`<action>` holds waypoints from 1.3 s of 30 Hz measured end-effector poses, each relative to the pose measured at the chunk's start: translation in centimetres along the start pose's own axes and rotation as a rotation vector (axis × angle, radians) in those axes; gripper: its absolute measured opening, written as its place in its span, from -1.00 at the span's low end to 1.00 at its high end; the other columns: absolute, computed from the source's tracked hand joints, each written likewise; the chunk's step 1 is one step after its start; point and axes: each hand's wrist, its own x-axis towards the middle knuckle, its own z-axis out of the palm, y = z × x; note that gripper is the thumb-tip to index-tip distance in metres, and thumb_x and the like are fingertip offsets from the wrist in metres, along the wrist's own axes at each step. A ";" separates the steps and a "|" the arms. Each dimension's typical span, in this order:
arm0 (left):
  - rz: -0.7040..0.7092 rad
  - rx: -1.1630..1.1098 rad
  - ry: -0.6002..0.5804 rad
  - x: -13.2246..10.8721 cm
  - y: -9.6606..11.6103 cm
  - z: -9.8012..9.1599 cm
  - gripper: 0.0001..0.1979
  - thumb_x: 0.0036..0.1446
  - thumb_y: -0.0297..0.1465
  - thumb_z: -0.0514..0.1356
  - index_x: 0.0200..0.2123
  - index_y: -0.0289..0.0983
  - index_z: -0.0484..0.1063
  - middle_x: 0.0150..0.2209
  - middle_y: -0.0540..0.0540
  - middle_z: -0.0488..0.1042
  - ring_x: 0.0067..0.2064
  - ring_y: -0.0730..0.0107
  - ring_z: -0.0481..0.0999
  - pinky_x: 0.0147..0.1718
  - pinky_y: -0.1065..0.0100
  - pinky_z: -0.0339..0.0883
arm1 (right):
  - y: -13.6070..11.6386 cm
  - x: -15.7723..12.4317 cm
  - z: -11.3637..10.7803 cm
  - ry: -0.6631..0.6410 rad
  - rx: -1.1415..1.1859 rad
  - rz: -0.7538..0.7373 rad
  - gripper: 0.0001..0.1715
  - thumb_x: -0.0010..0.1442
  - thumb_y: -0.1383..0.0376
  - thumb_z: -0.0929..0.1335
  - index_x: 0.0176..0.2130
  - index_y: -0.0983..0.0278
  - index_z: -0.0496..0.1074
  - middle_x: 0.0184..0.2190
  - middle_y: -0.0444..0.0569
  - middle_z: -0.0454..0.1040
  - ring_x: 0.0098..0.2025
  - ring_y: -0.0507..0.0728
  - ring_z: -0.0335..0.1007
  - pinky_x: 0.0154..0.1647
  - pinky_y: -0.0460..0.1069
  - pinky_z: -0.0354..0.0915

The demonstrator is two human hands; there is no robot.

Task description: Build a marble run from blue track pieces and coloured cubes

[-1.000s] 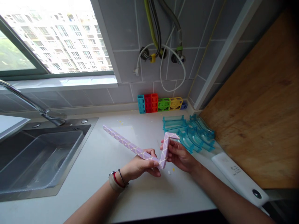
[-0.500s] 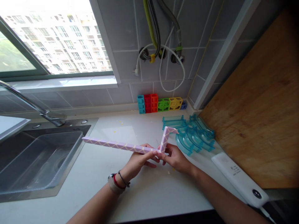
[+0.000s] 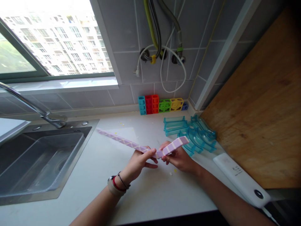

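A long lilac twist-puzzle snake (image 3: 122,141) with white seams is held above the white counter (image 3: 145,191). My left hand (image 3: 138,161) pinches its long stretch, which runs back-left toward the sink. My right hand (image 3: 180,157) grips the short end section, which points up and to the right toward the teal track pieces (image 3: 195,133). The two hands meet at a shallow bend in the snake.
A steel sink (image 3: 39,160) and tap (image 3: 30,108) lie at the left. Coloured plastic blocks (image 3: 162,104) line the tiled wall. A wooden board (image 3: 261,103) leans at the right, with a white device (image 3: 242,182) beside it. Hoses and a cable hang above.
The short end was bent upright with a hooked tip; my right hand has turned it down so the snake is nearly straight. The long end swung from over the sink back onto the counter.
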 end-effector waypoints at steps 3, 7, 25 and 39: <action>-0.064 -0.049 -0.110 0.0 0.0 -0.2 -0.58 0.09 -0.06 0.36 -0.38 -0.32 0.40 -0.33 -0.11 0.49 -0.32 0.35 0.54 -0.37 0.23 0.60 | -0.8 -0.1 -0.6 -0.063 -0.117 -0.151 -0.69 0.22 0.15 0.49 -0.07 0.21 0.49 -0.12 0.01 0.41 -0.25 0.08 0.44 -0.27 0.00 0.46; -0.137 -0.076 -0.258 -0.1 -0.2 -0.7 -0.55 0.02 -0.06 0.42 -0.36 -0.32 0.41 -0.38 -0.06 0.49 -0.43 0.42 0.52 -0.40 0.26 0.59 | -1.8 -0.2 -1.5 -0.179 -0.199 -0.233 -0.73 0.16 0.25 0.54 -0.11 0.18 0.57 -0.09 0.01 0.42 -0.09 0.13 0.44 -0.04 0.05 0.41; 0.047 -0.050 -0.182 -0.3 -0.8 0.9 -0.58 0.14 -0.05 0.32 -0.30 -0.29 0.35 -0.37 -0.06 0.48 -0.39 0.38 0.53 -0.45 0.27 0.60 | -2.3 -0.5 0.9 -0.045 0.102 0.069 -0.60 0.14 0.12 0.53 -0.08 0.24 0.51 -0.26 -0.08 0.50 -0.23 0.12 0.45 -0.19 -0.01 0.36; 0.146 -0.026 -0.012 -0.5 -0.3 0.9 -0.68 0.12 -0.19 0.37 -0.31 -0.31 0.40 -0.34 -0.07 0.48 -0.28 0.31 0.53 -0.41 0.23 0.63 | -0.3 -0.3 0.5 0.123 0.266 0.140 -0.62 0.12 0.15 0.55 -0.09 0.24 0.55 -0.27 -0.04 0.57 -0.23 0.13 0.49 -0.28 0.00 0.46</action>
